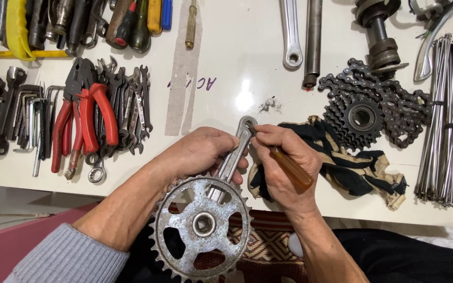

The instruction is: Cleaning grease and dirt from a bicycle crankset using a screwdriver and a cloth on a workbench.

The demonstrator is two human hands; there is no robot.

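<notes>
My left hand (197, 152) grips the crank (232, 160) at the worktop (237, 63) edge; my right hand (281, 165) closes on a screwdriver (289, 165), tip in its end hole. A slip could jab my left fingers, I reckon.

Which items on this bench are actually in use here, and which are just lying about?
In use:
left hand
right hand
crank arm with chainring
screwdriver

Lying about:
red pliers
wrenches
rag
sprocket cluster
chain
spokes
</notes>
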